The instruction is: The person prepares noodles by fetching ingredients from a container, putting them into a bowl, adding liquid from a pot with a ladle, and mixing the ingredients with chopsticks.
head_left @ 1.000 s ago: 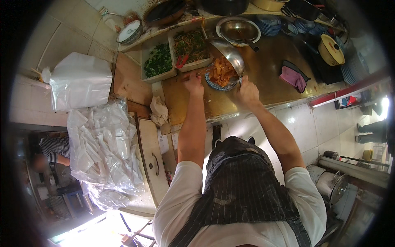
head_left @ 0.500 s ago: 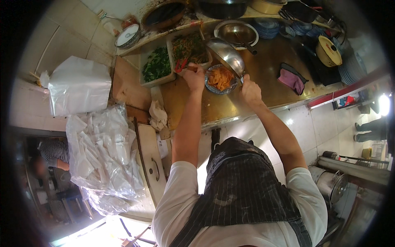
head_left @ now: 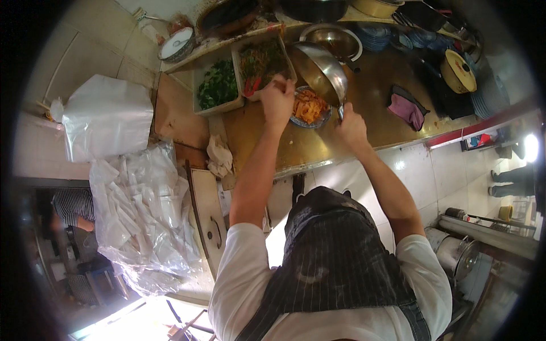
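My right hand is closed round the handle of a round, shiny metal wok, which is tilted above the far side of a patterned plate. Orange-yellow cooked food lies heaped on the plate. My left hand hovers at the plate's left side, beside the tub of shredded greens. Its fingers are bent together; whether anything is between them I cannot make out. A red object rests at the near edge of that tub.
Another tub holds chopped green leaves. A metal basin stands behind the wok. To the right lie a pink and grey cloth and a yellow lidded pot. Plastic bags fill the left side; another person is beyond.
My left hand has shifted right, away from the red object and toward the plate. The wok has tipped so that more of its inside shows. The plate has moved slightly right.
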### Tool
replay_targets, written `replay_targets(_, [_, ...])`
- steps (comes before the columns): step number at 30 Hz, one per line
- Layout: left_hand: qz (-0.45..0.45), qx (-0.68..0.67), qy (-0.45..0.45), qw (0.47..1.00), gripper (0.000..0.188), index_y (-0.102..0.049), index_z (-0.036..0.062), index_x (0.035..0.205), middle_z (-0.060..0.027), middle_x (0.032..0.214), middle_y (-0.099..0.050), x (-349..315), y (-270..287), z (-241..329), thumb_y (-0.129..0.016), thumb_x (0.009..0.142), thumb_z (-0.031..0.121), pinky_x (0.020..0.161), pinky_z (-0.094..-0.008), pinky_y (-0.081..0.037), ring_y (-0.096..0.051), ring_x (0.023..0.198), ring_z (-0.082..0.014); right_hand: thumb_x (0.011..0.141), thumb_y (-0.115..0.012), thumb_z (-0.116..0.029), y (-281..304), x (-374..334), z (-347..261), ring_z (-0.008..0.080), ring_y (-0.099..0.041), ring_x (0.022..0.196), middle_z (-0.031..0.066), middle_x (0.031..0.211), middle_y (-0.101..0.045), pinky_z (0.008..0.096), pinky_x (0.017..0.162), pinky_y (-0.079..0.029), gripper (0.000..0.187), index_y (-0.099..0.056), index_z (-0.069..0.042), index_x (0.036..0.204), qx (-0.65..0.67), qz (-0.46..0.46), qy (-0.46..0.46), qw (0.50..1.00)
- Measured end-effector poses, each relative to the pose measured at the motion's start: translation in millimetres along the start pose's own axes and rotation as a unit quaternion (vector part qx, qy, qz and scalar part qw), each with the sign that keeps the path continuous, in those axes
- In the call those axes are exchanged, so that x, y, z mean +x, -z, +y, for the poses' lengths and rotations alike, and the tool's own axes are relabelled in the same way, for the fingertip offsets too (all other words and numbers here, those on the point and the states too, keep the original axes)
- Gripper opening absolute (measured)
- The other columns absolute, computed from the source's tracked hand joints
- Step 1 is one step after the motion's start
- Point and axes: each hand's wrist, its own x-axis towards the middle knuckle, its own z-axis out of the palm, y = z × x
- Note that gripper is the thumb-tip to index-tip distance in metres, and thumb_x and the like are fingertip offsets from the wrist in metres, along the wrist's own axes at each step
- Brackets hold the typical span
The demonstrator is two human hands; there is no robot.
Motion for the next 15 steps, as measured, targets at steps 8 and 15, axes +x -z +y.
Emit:
replay_targets(8, [-0.041, 0.035, -0.033, 0.998, 0.009, -0.057, 0.0060, 0.090, -0.0056, 0.086, -0.061, -64.3, 108.6, -1.3, -0.059, 0.083, 0.000, 0.062, -0.0280, -0.048, -0.058, 0.069, -0.0190, 0.081, -0.061, -0.016, -77.7, -55.5, -12.4, 0.0147, -0.059, 0.061, 0.0096, 0.070, -0.059, 0.0292, 0.050, -0.049, 0.060, -0.035, 0.010, 0.129, 0.389, -0.478, -0.091, 0.782])
replay_targets(15, [-0.341, 0.270, -0.067, 0.898, 0.027, -0.057, 0.0063, 0.098, -0.0093, 0.109, -0.047, -134.0, 105.9, -96.6, -0.059, 0.074, -0.004, 0.066, -0.0420, -0.051, -0.059, 0.080, -0.0309, 0.089, -0.054, -0.012, -161.3, -56.3, 33.3, 0.0218, -0.062, 0.076, 0.0164, 0.097, -0.061, 0.0324, 0.066, -0.055, 0.055, -0.030, 0.007, 0.134, 0.577, -0.490, -0.186, 0.626])
